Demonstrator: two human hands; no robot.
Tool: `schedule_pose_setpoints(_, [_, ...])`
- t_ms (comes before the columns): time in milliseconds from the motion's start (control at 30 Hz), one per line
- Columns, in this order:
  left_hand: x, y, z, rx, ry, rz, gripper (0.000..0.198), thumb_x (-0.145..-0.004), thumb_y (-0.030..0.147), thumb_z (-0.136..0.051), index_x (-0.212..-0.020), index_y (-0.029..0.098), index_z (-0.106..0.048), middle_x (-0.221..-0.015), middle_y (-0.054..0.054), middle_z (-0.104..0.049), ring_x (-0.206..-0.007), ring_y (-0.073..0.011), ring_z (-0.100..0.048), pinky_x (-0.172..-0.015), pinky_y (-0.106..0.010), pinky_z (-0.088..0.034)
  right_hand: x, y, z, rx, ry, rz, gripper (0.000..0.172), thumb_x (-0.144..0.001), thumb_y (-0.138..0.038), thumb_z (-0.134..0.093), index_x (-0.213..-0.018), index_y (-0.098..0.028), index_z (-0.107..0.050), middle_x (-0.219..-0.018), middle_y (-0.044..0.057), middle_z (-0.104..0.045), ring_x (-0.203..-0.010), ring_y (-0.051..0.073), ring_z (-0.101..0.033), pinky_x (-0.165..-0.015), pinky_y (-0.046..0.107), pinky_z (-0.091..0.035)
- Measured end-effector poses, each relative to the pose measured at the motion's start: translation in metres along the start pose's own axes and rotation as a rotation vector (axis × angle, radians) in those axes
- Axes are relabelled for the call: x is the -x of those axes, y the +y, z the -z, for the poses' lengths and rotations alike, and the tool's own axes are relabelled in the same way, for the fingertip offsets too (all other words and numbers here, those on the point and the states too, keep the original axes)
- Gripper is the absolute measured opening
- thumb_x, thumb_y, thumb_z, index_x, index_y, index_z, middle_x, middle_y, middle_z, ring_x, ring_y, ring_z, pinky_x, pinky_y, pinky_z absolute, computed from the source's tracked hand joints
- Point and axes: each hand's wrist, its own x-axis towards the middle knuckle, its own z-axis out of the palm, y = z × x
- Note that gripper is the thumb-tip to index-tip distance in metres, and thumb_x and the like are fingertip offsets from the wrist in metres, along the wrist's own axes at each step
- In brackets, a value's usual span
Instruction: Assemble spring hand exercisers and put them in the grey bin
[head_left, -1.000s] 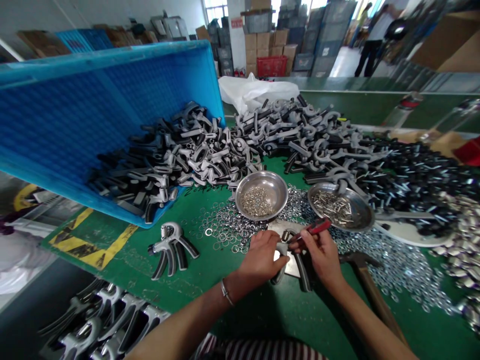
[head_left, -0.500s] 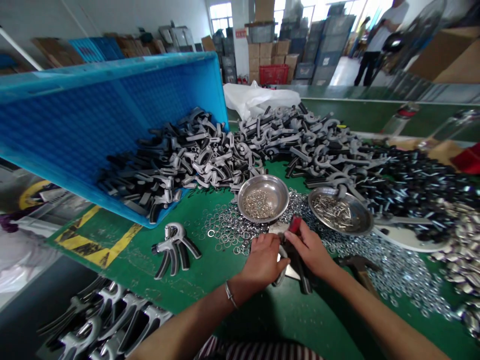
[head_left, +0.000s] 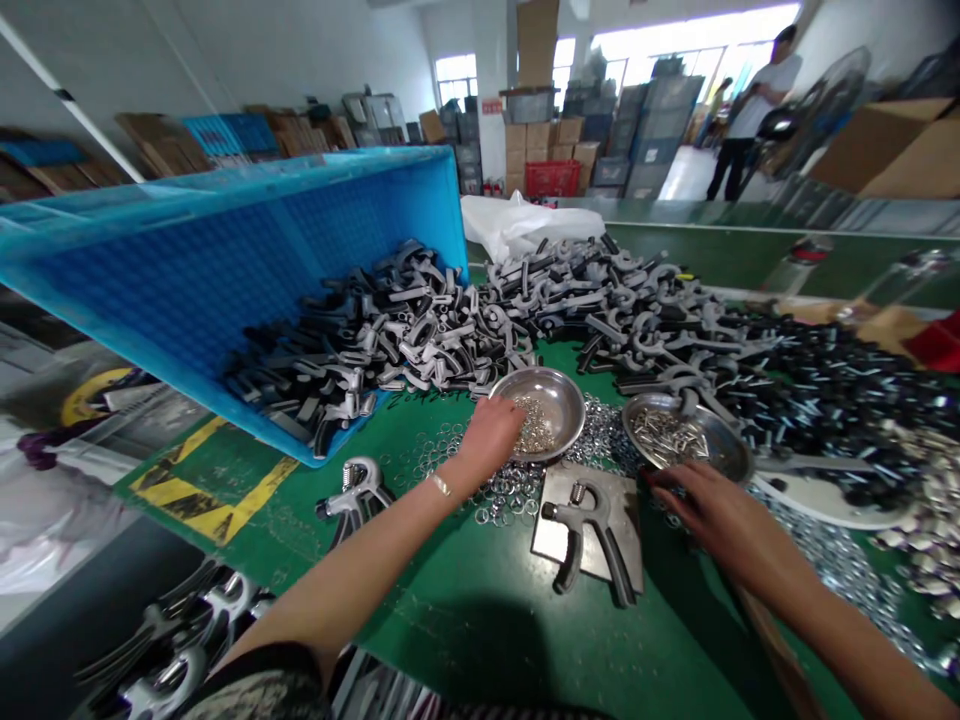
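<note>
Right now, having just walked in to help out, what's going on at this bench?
A person is working at a green-topped bench. Their left hand reaches into a round steel bowl of small metal rings, and their right hand is at the edge of a second steel bowl of short metal pieces. A black-and-grey spring hand gripper lies on a flat metal plate between them.

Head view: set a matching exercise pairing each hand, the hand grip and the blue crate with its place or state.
Things:
1. left hand
2. right hand
3. hand grip
4. blue plastic crate

Places or states:
A. tipped, grey-and-black handles spilling out
B. beside a steel bowl of short metal pieces
C. lying on a steel plate
D. in a steel bowl of small rings

Pairs: 1-D, 2-B, 3-C, 4-A
</note>
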Motion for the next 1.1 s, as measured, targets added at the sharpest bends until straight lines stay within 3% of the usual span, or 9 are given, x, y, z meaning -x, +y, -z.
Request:
schedule_pose_setpoints(133, [-0.04,-0.021,0.003,-0.053,-0.086,0.012,0.009,-0.082,0.01,-0.063,-0.079,0.012,-0.071,-0.089,-0.016,-0.072,-0.102,-0.0301,-0.062,-0.099,-0.043,-0.039,-0.072,-0.059,-0.001,0.21,-0.084,0.227,0.024,-0.098,-0.027,-0.05,-0.095,-0.02,-0.072,-0.098,0.011,-0.07,-0.096,0.027,-0.06,-0.084,0.039,-0.047])
schedule_pose_setpoints(233, [-0.043,-0.023,-0.003,-0.038,-0.067,-0.02,0.011,-0.084,0.011,-0.062,-0.08,0.012,-0.072,-0.091,-0.017,-0.073,-0.101,-0.0292,-0.064,-0.1,-0.042,-0.039,-0.124,-0.095,-0.021,0.247,-0.148,0.287,0.017,-0.093,-0.023,-0.059,-0.088,-0.018,-0.075,-0.094,0.012,-0.072,-0.101,0.027,-0.06,-0.09,0.038,-0.046])
schedule_pose_setpoints(333, [-0.038,-0.028,-0.007,0.007,-0.031,-0.017,0.013,-0.088,0.015,-0.06,-0.086,0.013,-0.072,-0.094,-0.015,-0.074,-0.099,-0.0281,-0.066,-0.096,-0.04,-0.042,-0.153,-0.105,-0.046,0.264,-0.22,0.273,0.01,-0.09,-0.024,-0.068,-0.085,-0.017,-0.074,-0.095,0.011,-0.073,-0.103,0.025,-0.062,-0.088,0.037,-0.05])
schedule_pose_setpoints(500, [-0.027,-0.03,-0.006,0.132,0.038,0.045,0.014,-0.093,0.022,-0.057,-0.093,0.015,-0.069,-0.094,-0.009,-0.073,-0.092,-0.0222,-0.066,-0.089,-0.034,-0.046,-0.162,-0.096,-0.066,0.274,-0.285,0.192,0.024,-0.097,-0.035,-0.061,-0.113,-0.018,-0.065,-0.119,0.007,-0.066,-0.101,0.02,-0.065,-0.088,0.041,-0.055])
schedule_pose_setpoints(633, [0.014,0.01,-0.009,0.334,0.095,-0.072,0.015,-0.098,0.029,-0.054,-0.098,0.019,-0.065,-0.103,-0.004,-0.069,-0.1,-0.0178,-0.062,-0.092,-0.03,-0.044,-0.162,-0.09,-0.07,0.212,-0.307,0.188,0.026,-0.096,-0.034,-0.062,-0.116,-0.018,-0.065,-0.121,0.008,-0.065,-0.107,0.022,-0.064,-0.092,0.045,-0.054])
schedule_pose_setpoints(700, [0.038,0.037,-0.015,0.435,0.036,-0.196,0.016,-0.099,0.031,-0.054,-0.098,0.021,-0.066,-0.101,-0.003,-0.069,-0.099,-0.0184,-0.06,-0.093,-0.031,-0.043,-0.163,-0.089,-0.072,0.167,-0.317,0.192,0.025,-0.096,-0.034,-0.062,-0.116,-0.018,-0.065,-0.122,0.008,-0.065,-0.109,0.023,-0.063,-0.094,0.046,-0.053])
schedule_pose_setpoints(833, [0.059,0.072,-0.033,0.277,-0.031,-0.262,0.022,-0.101,0.031,-0.048,-0.101,0.019,-0.067,-0.101,-0.006,-0.065,-0.1,-0.0228,-0.056,-0.097,-0.038,-0.039,-0.165,-0.089,-0.074,0.066,-0.293,0.147,0.028,-0.096,-0.035,-0.062,-0.119,-0.019,-0.064,-0.124,0.008,-0.064,-0.106,0.022,-0.064,-0.091,0.045,-0.054])
schedule_pose_setpoints(967, [0.05,0.079,-0.042,0.078,0.001,-0.28,0.025,-0.102,0.027,-0.043,-0.095,0.018,-0.065,-0.095,-0.008,-0.063,-0.096,-0.0244,-0.054,-0.093,-0.041,-0.039,-0.167,-0.091,-0.07,-0.119,-0.192,0.092,0.026,-0.096,-0.034,-0.063,-0.115,-0.017,-0.064,-0.117,0.007,-0.066,-0.101,0.021,-0.066,-0.088,0.043,-0.055])
schedule_pose_setpoints(1100, [0.049,0.082,-0.039,0.027,0.012,-0.313,0.024,-0.101,0.023,-0.042,-0.093,0.017,-0.064,-0.093,-0.008,-0.063,-0.096,-0.0253,-0.055,-0.092,-0.042,-0.04,-0.158,-0.09,-0.055,-0.389,-0.038,0.021,0.014,-0.092,-0.029,-0.064,-0.093,-0.016,-0.067,-0.09,0.003,-0.071,-0.087,0.018,-0.067,-0.082,0.035,-0.055])
